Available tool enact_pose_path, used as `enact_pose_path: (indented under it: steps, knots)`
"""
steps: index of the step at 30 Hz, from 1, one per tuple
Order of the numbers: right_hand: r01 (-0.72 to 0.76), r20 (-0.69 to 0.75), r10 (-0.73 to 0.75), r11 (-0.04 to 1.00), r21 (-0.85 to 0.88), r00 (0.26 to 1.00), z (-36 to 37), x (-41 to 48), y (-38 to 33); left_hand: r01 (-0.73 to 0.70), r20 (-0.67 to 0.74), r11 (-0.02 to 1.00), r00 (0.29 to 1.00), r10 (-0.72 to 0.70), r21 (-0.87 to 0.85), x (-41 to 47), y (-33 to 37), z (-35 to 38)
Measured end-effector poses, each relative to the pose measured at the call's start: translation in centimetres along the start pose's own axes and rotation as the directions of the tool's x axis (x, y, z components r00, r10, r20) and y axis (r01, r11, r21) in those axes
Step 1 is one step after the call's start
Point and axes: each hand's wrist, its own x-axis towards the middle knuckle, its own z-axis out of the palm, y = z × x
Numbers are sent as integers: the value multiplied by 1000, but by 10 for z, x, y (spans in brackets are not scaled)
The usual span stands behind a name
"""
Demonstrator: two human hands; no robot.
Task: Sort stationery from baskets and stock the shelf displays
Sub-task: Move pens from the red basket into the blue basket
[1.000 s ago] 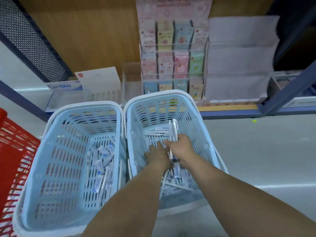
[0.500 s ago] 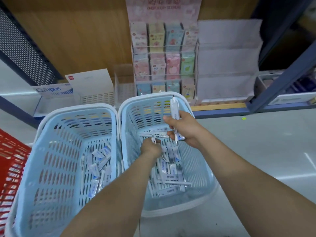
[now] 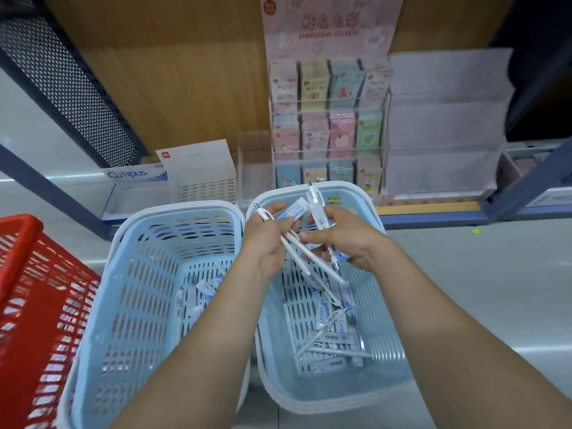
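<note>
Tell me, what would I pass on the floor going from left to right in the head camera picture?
red basket → left blue basket → right blue basket → little yellow-green scrap on the grey floor

A stationery shop: at 12 o'clock a tiered rack point(image 3: 328, 106) of sticker packs under an "Embroidery Stickers" sign point(image 3: 328, 26), a Campus box point(image 3: 133, 174) on the shelf point(image 3: 427, 208) at 10, a blue basket point(image 3: 387, 366) of pens point(image 3: 328, 345) at 6, and a red basket point(image 3: 37, 274) at 8.
</note>
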Motion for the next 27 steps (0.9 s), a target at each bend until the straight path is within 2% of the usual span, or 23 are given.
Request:
enact_pose_path:
  steps: [3,7,10,12,14,15,17,18,20,22,24,25,27]
  knots:
    - [-2,-11,2,1000,16,1000,4,-1,7,-33,-14,996,999,32,-77,4,2,0]
    - [-52,0,53,991,124,999,11,-5,14,-95,17,993,995,97,-69,-2,4,3]
    - [-75,40,73,996,54,997,3,-11,9,-162,40,985,986,160,65,-8,20,-4]
    - [-71,-5,71,993,-99,997,-6,-10,-2,-189,5,941,981,195,280,-10,36,-13]
    - [-63,-115,24,933,-353,993,-14,-2,-13,-180,27,802,979,201,570,-9,42,-24]
    - [-55,-147,-27,847,-529,989,-18,3,-18,-163,50,716,983,177,678,-10,41,-28]
    - [-42,-109,-96,528,-848,989,-24,11,-23,-125,70,579,991,117,806,-10,34,-32]
    - [-39,-71,-80,347,-937,994,-26,12,-23,-122,78,505,991,108,855,-11,31,-32]
    - [-18,-19,-18,46,-999,1000,-31,9,-21,-169,139,245,981,135,955,-16,29,-27]
    - [11,8,19,-127,-992,1000,-40,2,-20,-248,248,-22,952,181,968,-22,29,-17]
    - [-33,-44,61,-164,-986,997,-55,-8,-23,-318,342,-150,923,178,936,-29,22,-6]
    - [-66,-81,103,-137,-988,991,-64,-13,-23,-337,375,-219,913,162,916,-33,16,-2]
    - [-179,-173,208,10,-984,963,-86,-24,-19,-342,401,-366,911,100,866,-40,1,5]
